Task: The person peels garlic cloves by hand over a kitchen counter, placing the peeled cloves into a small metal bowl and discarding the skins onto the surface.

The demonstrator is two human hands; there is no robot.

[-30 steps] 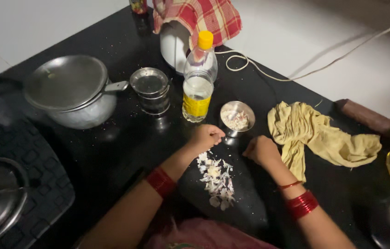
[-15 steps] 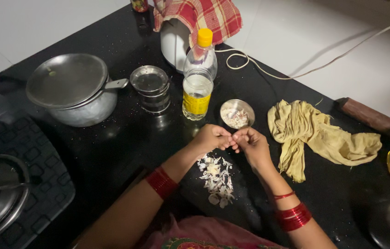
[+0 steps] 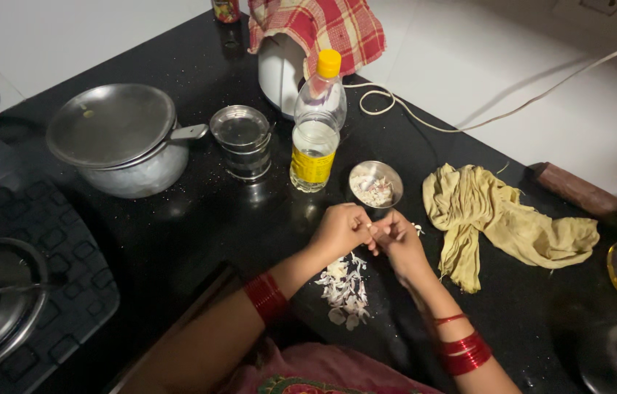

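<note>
A clear plastic bottle (image 3: 316, 124) with a yellow cap and yellow label is standing mid-counter. A red-labelled jar (image 3: 226, 9) is sitting at the far edge.

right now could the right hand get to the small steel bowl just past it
Probably yes: the small steel bowl sits just beyond the right hand with bare counter between, though its fingers are busy pinching a small piece.

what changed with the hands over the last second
The right hand came left from the counter to meet the left hand, which drew back from the small steel bowl; both now pinch a small pale piece together above the peel pile. Bowl, bottle, pot and yellow cloth stayed put.
</note>
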